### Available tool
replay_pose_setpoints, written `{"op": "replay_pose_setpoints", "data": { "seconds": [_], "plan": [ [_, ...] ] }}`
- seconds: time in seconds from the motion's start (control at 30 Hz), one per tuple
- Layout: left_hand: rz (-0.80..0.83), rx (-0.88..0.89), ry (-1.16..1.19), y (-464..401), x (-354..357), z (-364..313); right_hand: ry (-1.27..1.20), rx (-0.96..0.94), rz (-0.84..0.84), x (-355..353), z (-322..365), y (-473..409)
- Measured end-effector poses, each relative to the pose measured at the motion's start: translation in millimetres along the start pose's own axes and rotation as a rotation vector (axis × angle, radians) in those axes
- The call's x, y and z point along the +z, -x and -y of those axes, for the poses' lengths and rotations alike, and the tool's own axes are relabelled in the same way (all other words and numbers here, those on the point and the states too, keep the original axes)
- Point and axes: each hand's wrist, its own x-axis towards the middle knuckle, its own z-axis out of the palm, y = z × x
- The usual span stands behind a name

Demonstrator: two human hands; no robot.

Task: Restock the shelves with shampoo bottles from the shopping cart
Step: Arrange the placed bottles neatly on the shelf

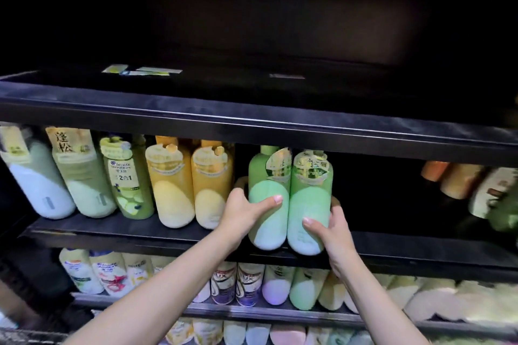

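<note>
Two tall green plastic shampoo bottles stand touching at the dark middle shelf's front edge; left hand grasps one, right hand grasps the other, beside orange bottles.

Two green shampoo bottles stand upright and touching at the front edge of the middle shelf, each with a paler lower half and a gold-trimmed label near the neck. The left green bottle and right green bottle stand just right of two orange bottles.
</note>
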Motion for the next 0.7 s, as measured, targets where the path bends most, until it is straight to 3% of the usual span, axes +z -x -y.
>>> {"op": "replay_pose_setpoints", "data": {
  "seconds": [0.4, 0.6, 0.7],
  "plan": [
    [0.17, 0.092, -0.027, -11, -6, 16, 0.046, 0.07, 0.109, -13, -17, -15],
    [0.071, 0.063, -0.078, -2, -8, 41, 0.29, 0.045, 0.144, -22, -15, -12],
    [-0.008, 0.107, -0.228, 12, 4, 54, 0.401, 0.055, 0.14, -16, -16, -6]
  ]
}}
